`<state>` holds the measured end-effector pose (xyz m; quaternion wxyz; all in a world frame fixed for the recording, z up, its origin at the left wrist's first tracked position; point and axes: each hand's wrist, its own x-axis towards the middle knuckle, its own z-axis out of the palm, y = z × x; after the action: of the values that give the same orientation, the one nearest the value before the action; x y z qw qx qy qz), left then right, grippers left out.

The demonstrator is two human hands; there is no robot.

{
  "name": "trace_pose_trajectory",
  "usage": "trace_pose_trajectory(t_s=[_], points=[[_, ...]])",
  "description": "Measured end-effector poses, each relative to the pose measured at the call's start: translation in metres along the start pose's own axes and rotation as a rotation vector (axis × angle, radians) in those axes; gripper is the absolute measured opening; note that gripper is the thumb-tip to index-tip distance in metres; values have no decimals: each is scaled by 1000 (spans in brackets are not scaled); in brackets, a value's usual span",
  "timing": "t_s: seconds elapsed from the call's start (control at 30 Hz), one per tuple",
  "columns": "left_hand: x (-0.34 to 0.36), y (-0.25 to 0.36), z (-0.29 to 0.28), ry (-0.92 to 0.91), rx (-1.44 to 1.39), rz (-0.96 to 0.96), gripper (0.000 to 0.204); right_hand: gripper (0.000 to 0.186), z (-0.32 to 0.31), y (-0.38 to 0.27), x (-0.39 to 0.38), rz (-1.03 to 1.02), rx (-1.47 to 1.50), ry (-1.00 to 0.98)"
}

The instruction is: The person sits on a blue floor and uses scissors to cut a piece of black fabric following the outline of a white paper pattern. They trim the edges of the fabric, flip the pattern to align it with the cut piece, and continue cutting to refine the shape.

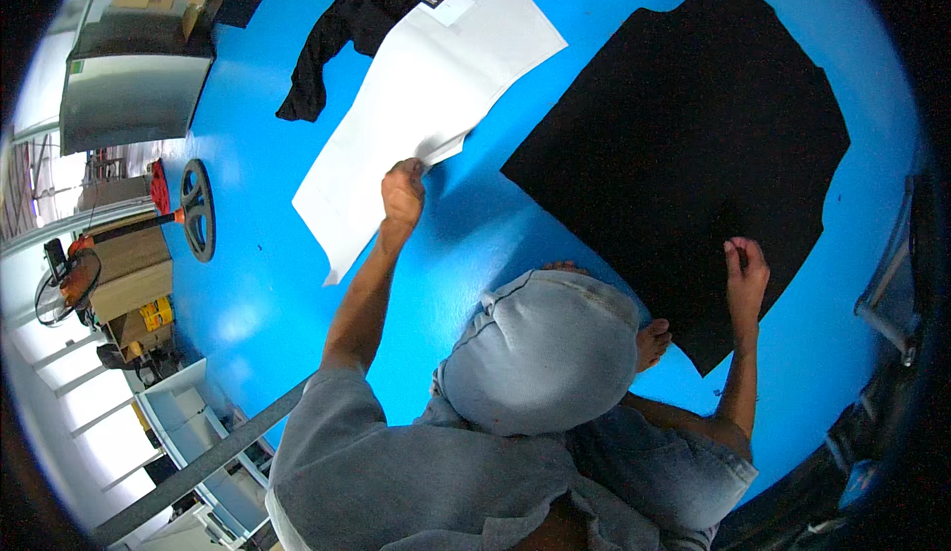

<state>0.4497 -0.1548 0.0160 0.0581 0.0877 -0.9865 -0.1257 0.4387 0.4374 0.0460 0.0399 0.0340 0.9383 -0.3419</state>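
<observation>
Lying left of the black fabric piece (684, 135) in the head view, the white sheet (426, 85) looks light, thin and paper-stiff, likely to crease, so its edge seems the place to hold; the fabric looks soft and limp, easier taken by its border. The left hand (403, 192) is clamped on the sheet's edge facing the black fabric, with most of the sheet beyond that grip. The right hand (746, 269) is over the black fabric's near part, fingers curled, whether pinching it I cannot tell.
</observation>
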Motion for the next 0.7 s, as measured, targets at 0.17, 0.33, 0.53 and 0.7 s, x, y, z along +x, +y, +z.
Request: trace_pose_trajectory(t_s=[0.17,0.33,0.53,0.7], points=[[25,42,-48,-160,-326,-184,11,15,-10,-15,15,20,118,6],[56,104,-72,-343,-960,-557,11,15,12,-99,43,5,440,-165],[70,159,-50,-463,-1148,-487,9,33,75,-229,50,-530,806,-468],[85,176,-60,-317,-1258,-331,7,77,115,-251,61,-246,442,-472]])
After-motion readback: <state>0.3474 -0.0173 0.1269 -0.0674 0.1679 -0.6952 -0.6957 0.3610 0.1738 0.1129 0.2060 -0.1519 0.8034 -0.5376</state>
